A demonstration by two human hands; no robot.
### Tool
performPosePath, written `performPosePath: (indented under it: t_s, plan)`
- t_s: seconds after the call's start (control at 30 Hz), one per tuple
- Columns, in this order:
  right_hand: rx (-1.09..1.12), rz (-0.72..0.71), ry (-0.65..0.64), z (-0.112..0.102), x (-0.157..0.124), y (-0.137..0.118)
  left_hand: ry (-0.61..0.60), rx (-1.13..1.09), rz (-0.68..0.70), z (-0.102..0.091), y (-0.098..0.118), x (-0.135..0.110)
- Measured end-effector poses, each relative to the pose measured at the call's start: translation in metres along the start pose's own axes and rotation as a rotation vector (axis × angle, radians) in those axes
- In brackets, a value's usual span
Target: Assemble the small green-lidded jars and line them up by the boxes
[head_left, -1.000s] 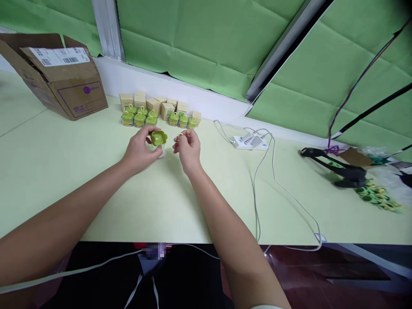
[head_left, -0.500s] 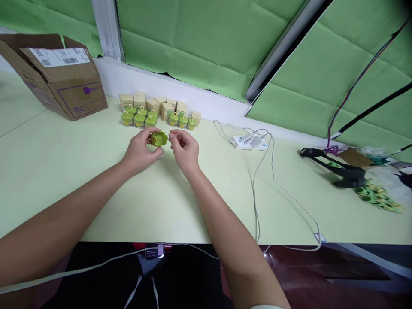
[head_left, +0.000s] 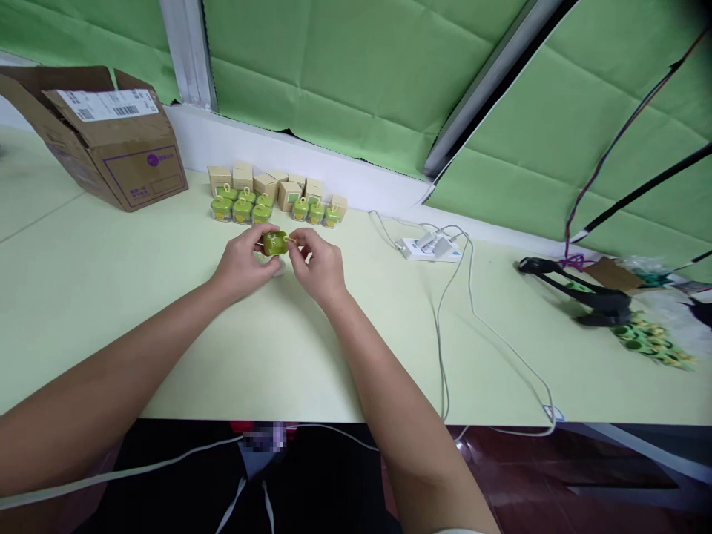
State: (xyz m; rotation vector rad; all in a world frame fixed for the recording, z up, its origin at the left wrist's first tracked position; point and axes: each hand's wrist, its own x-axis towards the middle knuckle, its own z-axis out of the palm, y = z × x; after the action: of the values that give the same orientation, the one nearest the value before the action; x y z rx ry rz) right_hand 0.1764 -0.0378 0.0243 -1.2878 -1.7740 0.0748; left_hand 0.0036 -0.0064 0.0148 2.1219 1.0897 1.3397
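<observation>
Your cap is olive-green against the pale yellow-green table. The small boxes are plain tan and the little jars have bright green tops. The cardboard box is brown with purple print and a white label, and the backdrop is quilted green.

Brown cardboard box far left on pale green table; small green-lidded jars before tan cartons, behind green plastic lid; white power strip right.

wall: green quilted cloth | table – pale green | floor: dark
</observation>
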Motion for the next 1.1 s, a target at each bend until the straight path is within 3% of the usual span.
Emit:
performPosePath:
  t_s: [0.2,0.37,0.67,1.1]
  plan:
    - [-0.333,-0.207,-0.103,-0.003,-0.001,-0.002,-0.042,-0.013,0.05,0.0,-0.003,-0.001]
    - [-0.417,-0.257,-0.171,-0.005,-0.001,0.001,-0.101,-0.044,0.112,0.002,0.0,-0.003]
    - [-0.411,-0.227,-0.321,-0.016,0.004,-0.006,-0.184,-0.041,0.081,0.002,0.005,-0.006]
    - [-0.166,-0.148,-0.359,-0.02,0.004,-0.007,-0.151,-0.051,0.044,0.002,0.001,-0.004]
